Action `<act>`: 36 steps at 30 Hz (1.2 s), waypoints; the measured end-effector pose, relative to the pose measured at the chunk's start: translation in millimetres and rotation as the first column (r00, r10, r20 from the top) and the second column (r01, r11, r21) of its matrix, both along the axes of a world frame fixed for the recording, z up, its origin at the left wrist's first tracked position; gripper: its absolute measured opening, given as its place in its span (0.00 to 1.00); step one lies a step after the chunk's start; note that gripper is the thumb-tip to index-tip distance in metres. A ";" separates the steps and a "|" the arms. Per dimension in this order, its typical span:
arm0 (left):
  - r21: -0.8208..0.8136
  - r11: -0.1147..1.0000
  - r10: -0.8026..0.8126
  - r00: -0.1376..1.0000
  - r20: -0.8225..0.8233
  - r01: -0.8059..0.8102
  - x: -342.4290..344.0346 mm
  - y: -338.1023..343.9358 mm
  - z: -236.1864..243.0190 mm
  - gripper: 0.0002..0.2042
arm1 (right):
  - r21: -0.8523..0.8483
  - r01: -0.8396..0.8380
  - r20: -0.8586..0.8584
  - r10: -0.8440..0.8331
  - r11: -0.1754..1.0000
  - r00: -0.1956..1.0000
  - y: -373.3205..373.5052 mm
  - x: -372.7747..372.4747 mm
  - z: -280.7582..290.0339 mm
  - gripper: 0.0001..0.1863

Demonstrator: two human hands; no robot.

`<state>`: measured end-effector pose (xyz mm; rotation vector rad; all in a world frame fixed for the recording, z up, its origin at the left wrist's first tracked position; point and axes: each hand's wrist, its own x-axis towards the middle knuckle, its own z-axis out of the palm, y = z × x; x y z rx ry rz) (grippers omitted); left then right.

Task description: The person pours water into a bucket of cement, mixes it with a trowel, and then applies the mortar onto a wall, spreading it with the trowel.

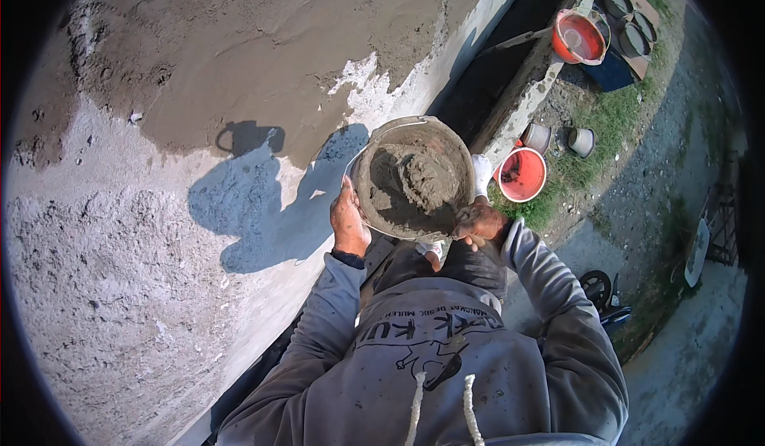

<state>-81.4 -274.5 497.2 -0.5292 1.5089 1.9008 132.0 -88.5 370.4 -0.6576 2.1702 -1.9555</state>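
Note:
A round bucket [369, 149] of wet grey mortar [426, 179] is held in front of my body, its open top facing up and a thick lump in the middle. My left hand [349, 221] grips the left side of its rim, thumb up along the edge, close to the thin wire handle. At the lower right rim, my right hand [480, 223] has its fingers curled round the edge. The bucket's underside is hidden. To the left stands a wall with wet brown-grey plaster [247, 63] over its upper part and rough, pale surface [119, 263] below.
A narrow concrete ledge [530, 99] runs to the far right beside a dark gap. An orange bucket [578, 38] stands on it. Beyond are a red bucket [523, 175], two small grey buckets [582, 141], several dark tubs [633, 39], grass and part of a motorbike [598, 288].

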 end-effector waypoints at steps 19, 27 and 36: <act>-0.160 0.982 -0.083 0.991 0.104 0.099 10.5 -29.9 -68.3 0.23 | -0.598 0.797 0.801 0.047 0.086 0.596 41.1 -35.4 30.0 0.09; -0.298 0.954 0.000 0.990 0.145 0.043 14.8 15.0 -165.8 0.23 | -0.673 0.709 0.718 0.041 -0.211 0.694 120.2 -84.4 -114.1 0.11; -0.194 0.981 0.041 0.978 0.204 0.000 15.8 70.3 -292.7 0.25 | -0.726 0.630 0.682 -0.168 -0.276 0.712 167.6 -135.5 -234.2 0.10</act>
